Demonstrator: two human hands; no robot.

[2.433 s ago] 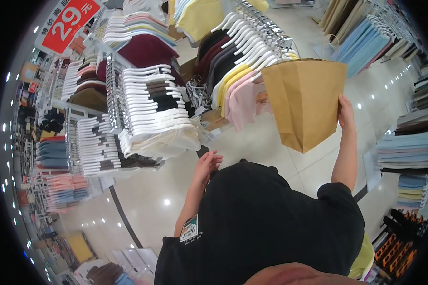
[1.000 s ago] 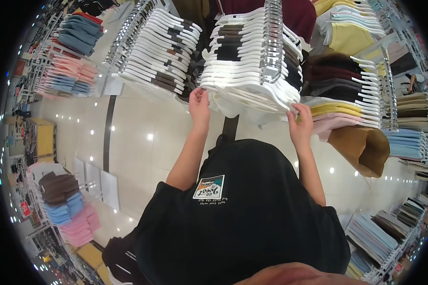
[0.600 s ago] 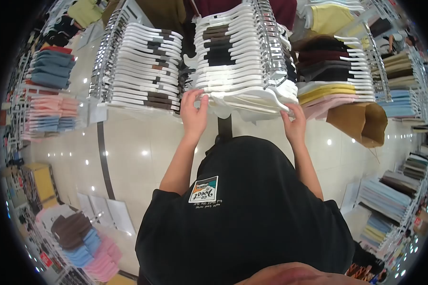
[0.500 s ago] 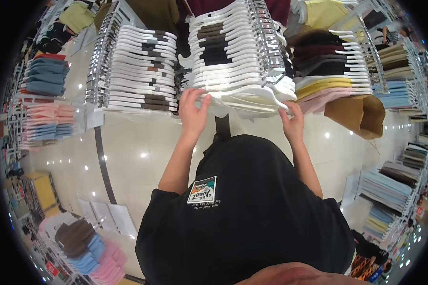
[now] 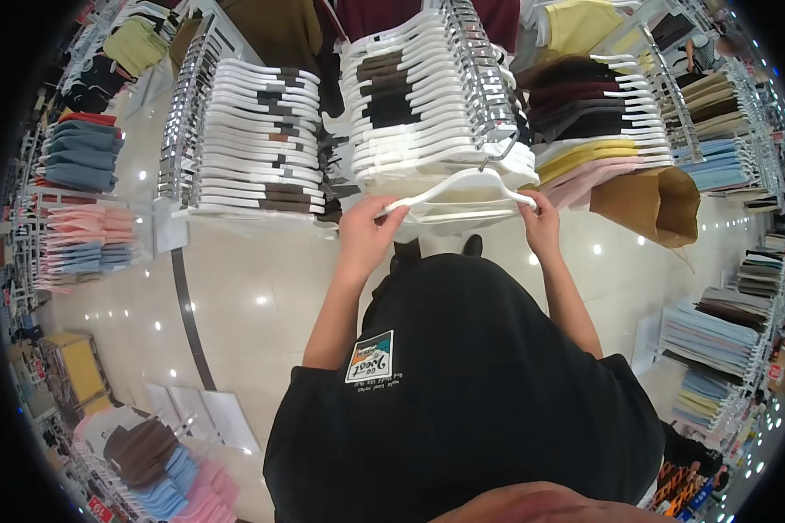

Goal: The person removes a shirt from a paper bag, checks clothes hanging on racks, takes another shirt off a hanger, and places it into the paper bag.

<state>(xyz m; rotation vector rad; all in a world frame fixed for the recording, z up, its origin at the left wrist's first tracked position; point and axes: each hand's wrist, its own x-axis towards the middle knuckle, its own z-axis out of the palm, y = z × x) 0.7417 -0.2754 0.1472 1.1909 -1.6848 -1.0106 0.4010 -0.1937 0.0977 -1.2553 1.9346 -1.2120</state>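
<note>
A white clothes hanger (image 5: 452, 186) with a pale garment hanging from it is held between my hands at the front end of the middle rack. My left hand (image 5: 369, 234) pinches the hanger's left end between thumb and fingers. At its right end, my right hand (image 5: 541, 225) grips the other tip. The hanger's metal hook reaches up to the curved front end of the chrome rack bar (image 5: 502, 144). Close behind it hangs a dense row of white hangers (image 5: 419, 157) with white, black and brown garments.
To the left hangs another row of white hangers (image 5: 257, 166). Dark, yellow and pink garments (image 5: 584, 152) hang at right, beside a brown paper bag (image 5: 645, 205). Several garment racks line both sides of the tiled floor (image 5: 253, 305). Another person (image 5: 705, 54) stands far back right.
The front hanger has come toward me, apart from the row, and now sits level with its hook visible. Both hands moved back with it, the left one also slightly rightward.
</note>
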